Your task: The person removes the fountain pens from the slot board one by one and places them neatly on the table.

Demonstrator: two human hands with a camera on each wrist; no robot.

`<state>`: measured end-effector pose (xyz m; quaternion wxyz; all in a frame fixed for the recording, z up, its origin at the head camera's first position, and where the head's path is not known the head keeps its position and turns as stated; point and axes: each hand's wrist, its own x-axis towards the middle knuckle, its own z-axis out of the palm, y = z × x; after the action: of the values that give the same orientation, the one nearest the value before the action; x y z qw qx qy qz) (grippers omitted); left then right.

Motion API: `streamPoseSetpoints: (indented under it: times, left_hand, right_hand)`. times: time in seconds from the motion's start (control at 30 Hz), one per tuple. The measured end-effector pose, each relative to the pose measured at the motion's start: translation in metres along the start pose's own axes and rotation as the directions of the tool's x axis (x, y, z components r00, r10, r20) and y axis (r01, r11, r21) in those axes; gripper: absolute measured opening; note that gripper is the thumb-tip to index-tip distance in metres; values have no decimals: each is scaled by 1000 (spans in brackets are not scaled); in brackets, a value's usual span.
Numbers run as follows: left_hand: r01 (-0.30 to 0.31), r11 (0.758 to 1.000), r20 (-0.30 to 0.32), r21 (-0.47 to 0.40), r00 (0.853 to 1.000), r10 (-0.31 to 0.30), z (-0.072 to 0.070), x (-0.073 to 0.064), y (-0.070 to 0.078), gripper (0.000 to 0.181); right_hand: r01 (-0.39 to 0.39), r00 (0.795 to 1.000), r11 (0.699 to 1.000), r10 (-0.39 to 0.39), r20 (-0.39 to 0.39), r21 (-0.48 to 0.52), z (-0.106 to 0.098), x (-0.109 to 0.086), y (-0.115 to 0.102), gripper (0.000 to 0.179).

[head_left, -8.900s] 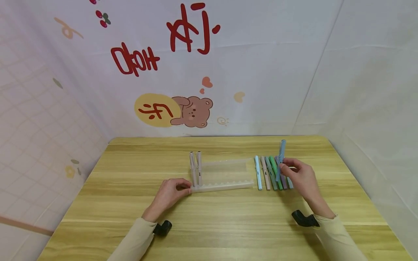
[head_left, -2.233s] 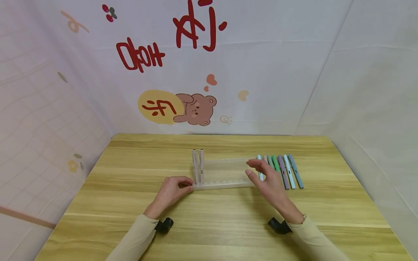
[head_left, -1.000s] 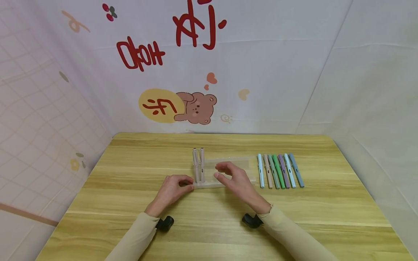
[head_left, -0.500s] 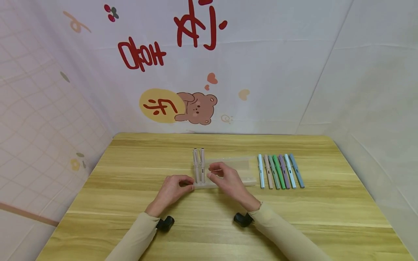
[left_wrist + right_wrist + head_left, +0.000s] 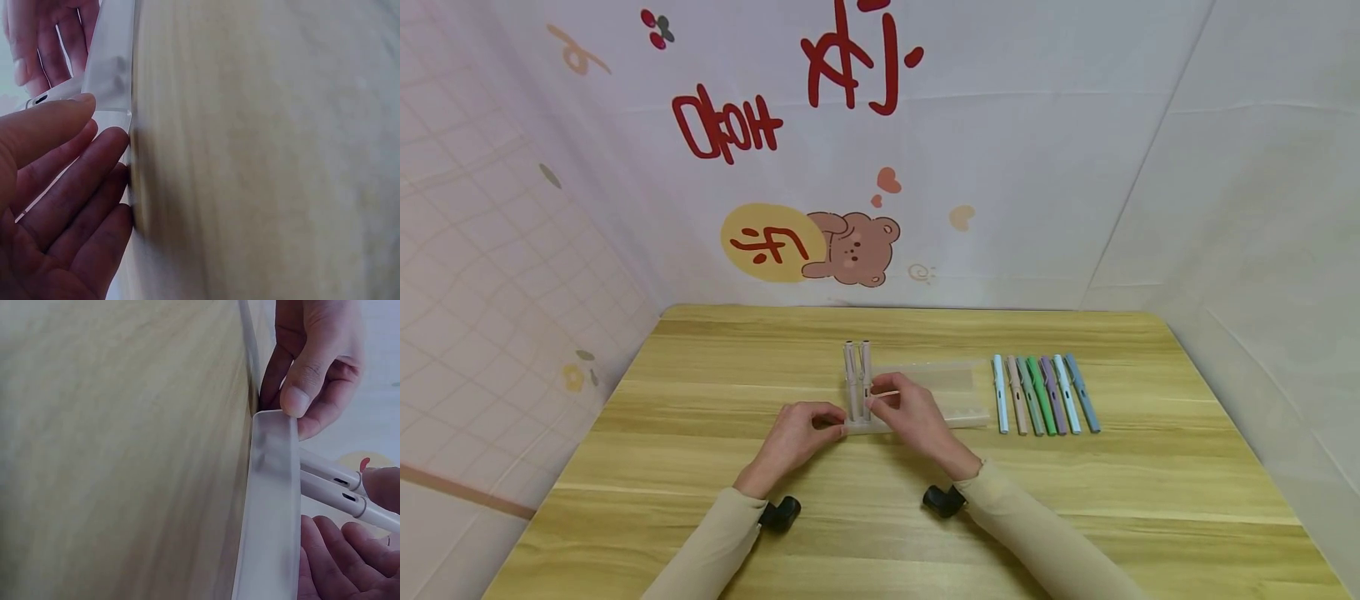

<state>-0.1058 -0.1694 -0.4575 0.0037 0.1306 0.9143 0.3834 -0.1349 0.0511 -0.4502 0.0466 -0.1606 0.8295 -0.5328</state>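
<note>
A translucent pen rack (image 5: 940, 392) lies mid-table. Two pale pens (image 5: 857, 375) stand upright in its left end. My left hand (image 5: 831, 423) pinches the rack's left end; in the right wrist view its thumb and fingers (image 5: 300, 394) curl round the rack's front strip (image 5: 272, 506). My right hand (image 5: 874, 402) is at the right-hand standing pen, with a fingertip (image 5: 381, 487) on the pens (image 5: 331, 484) and the other fingers curled below them. The left wrist view shows my left fingers (image 5: 69, 181) against the rack (image 5: 112, 62).
Several pens (image 5: 1045, 393) in blue, beige, green and purple lie side by side on the wooden table (image 5: 880, 517), right of the rack. White printed sheets wall the table at the back and on both sides.
My right hand left the row of pens empty and moved left along the rack to the two standing pens. The left hand stayed on the rack's end.
</note>
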Motion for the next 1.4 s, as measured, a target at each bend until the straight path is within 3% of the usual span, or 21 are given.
streamPoseSetpoints:
  times: [0.77,1.4]
  left_hand:
    - [-1,1000,6,-3,1000,1,1,2,-1,9]
    - [20,1000,16,-8,1000,-20,-1,1,1,10]
  right_hand:
    - [27,999,993,-31,-34,-112,6,8,-3,17]
    - [63,990,998,-67,-123,-31,-6,5,-21,15]
